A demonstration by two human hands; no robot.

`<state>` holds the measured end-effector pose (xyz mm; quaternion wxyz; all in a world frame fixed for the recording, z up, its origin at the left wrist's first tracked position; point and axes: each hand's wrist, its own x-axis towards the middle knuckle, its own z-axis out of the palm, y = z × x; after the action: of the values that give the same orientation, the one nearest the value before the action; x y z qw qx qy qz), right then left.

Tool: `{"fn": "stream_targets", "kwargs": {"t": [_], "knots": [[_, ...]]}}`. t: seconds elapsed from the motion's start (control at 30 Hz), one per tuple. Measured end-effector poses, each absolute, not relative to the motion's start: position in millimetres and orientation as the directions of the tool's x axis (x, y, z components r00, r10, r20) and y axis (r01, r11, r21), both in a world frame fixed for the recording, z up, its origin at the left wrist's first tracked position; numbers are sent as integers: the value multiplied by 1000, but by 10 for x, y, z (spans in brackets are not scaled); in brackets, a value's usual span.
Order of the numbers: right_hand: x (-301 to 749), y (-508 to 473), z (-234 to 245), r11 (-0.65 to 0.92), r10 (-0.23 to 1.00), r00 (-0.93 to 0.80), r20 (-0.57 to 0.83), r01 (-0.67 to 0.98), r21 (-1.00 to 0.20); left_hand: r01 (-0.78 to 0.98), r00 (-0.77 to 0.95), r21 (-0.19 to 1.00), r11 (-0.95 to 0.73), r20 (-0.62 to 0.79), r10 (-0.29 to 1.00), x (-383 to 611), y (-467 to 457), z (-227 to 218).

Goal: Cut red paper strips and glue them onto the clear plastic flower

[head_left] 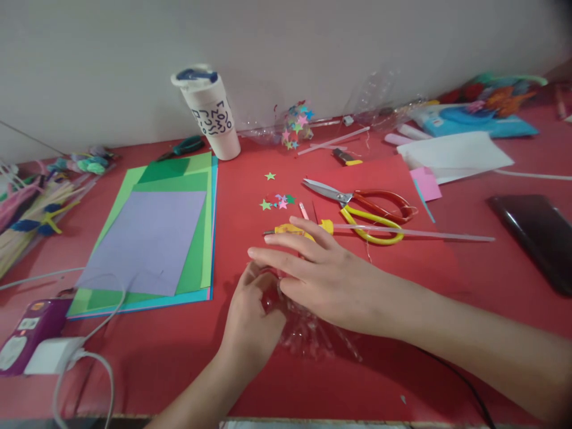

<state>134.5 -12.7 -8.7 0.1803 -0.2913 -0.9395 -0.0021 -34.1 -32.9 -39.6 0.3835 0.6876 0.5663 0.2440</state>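
A crumpled piece of clear cellophane (313,336) lies on the red sheet (388,357) near the front edge. My left hand (250,322) curls its fingers around the cellophane's left end, pinching it. My right hand (322,277) lies across the top of the cellophane with fingers stretched out flat, pointing left, pressing it down. Just beyond my fingertips lie a yellow-handled tool (290,229) and a few paper stars (277,202).
Scissors with red and yellow handles (366,208) and a long clear stick (424,233) lie behind my right hand. A stack of coloured paper (152,238) is at the left, a white cup (210,113) at the back, a dark phone (536,232) at right, a charger and cable (58,351) at front left.
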Motion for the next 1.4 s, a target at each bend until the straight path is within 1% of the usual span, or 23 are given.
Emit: {"fn": "stream_targets", "kwargs": {"t": [0.1,0.2,0.27,0.37,0.47,0.57,0.63,0.77,0.83,1.0,1.1,1.23,1.3,1.4], "knots": [[1348,-127,-79,806,583,-734,348,577,-133,575,239,816,-59,-98,966,-348,-357,-419],[1364,-123,-73,770,636,-712,298,610,-185,556,254,828,-69,-90,963,-368,-381,-436],[1378,-124,-68,749,663,-702,261,622,-229,555,278,827,-93,-79,957,-380,-384,-432],[1399,-126,-67,736,675,-700,233,617,-280,559,312,813,-164,-23,950,-393,-377,-411],[1412,-124,-72,744,666,-707,237,608,-278,546,329,817,-188,-2,944,-401,-367,-402],[1414,-126,-61,755,654,-717,241,596,-274,551,321,822,-147,-46,946,-398,-361,-417],[1409,-133,-45,738,671,-708,219,607,-297,554,329,820,-145,-55,943,-393,-360,-431],[1381,-155,-38,667,735,-656,171,655,-354,575,340,791,-208,0,940,-381,-374,-440],[1363,-164,-48,650,753,-636,170,676,-347,589,337,776,-225,17,941,-371,-387,-434],[1338,-179,-35,666,740,-652,168,672,-325,601,337,763,-237,26,941,-338,-405,-423],[1332,-194,-18,650,754,-637,157,694,-310,614,339,751,-242,26,941,-327,-402,-427],[1323,-223,-38,608,788,-595,155,717,-340,640,331,721,-265,53,942,-320,-400,-422],[1317,-233,-53,589,804,-575,149,735,-336,647,335,710,-279,64,940,-317,-400,-411],[1304,-240,-59,598,801,-572,176,752,-278,695,330,675,-247,5,944,-311,-403,-382]]}}
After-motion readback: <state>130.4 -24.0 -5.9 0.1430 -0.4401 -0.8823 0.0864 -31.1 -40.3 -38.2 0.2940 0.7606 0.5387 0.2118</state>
